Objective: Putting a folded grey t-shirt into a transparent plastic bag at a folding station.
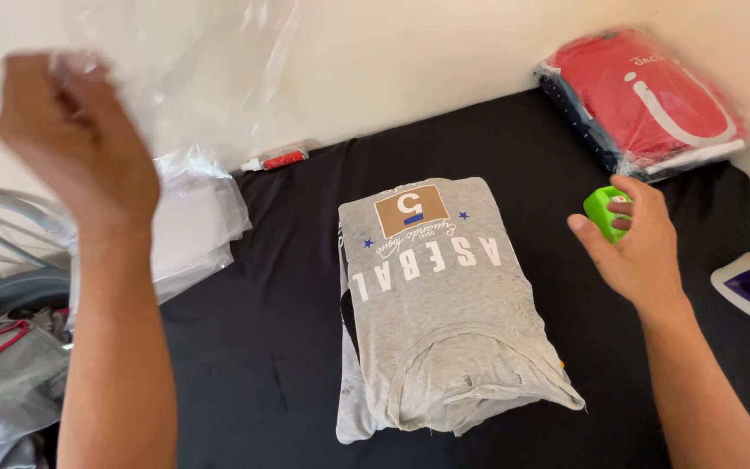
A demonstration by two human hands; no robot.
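Clear plastic bag hangs from the raised left hand, whose grip is closed on the film's upper edge, fist lifted above the far-left edge of the surface. Over the right side, the right hand has its grip closed around a small green object, fingers curled, wrist angled inward. Between the hands, a folded grey T-shirt with a brown square patch and white lettering lies flat on the black-covered surface. At the far-right corner sits a sealed plastic package holding folded red and dark clothing. A stack of empty clear bags rests at the left edge.
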